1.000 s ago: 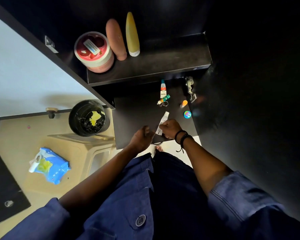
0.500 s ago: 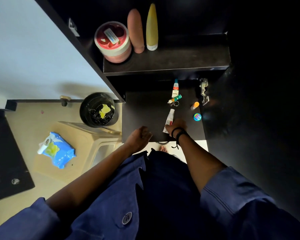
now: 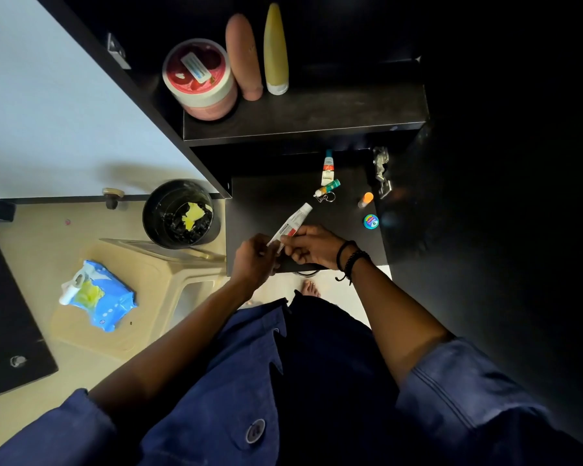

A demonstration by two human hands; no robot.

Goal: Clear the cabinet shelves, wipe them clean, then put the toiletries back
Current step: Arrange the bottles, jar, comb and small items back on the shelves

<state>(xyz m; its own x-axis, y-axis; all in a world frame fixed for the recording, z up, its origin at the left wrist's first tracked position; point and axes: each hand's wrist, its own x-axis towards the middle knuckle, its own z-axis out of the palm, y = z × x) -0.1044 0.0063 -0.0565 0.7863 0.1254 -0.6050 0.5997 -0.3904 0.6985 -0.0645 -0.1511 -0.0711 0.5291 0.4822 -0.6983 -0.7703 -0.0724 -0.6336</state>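
White and red tube (image 3: 292,224), gripped at its crimped end between left hand (image 3: 254,260) and right hand (image 3: 312,245), both closed on it, held above front edge of lower shelf (image 3: 266,210). Best kept level and set down flat, cap toward the back, in bare space left of the small items.

Left of that shelf: blue wipes pack (image 3: 96,297) on beige stool (image 3: 155,284), then black bin (image 3: 179,213). On the shelf, behind the tube: small tube (image 3: 328,167), keyring bottle (image 3: 327,190), orange-capped stick (image 3: 366,200), round tin (image 3: 371,221). Above, on upper shelf (image 3: 317,119): pink jar (image 3: 201,79), two bottles.
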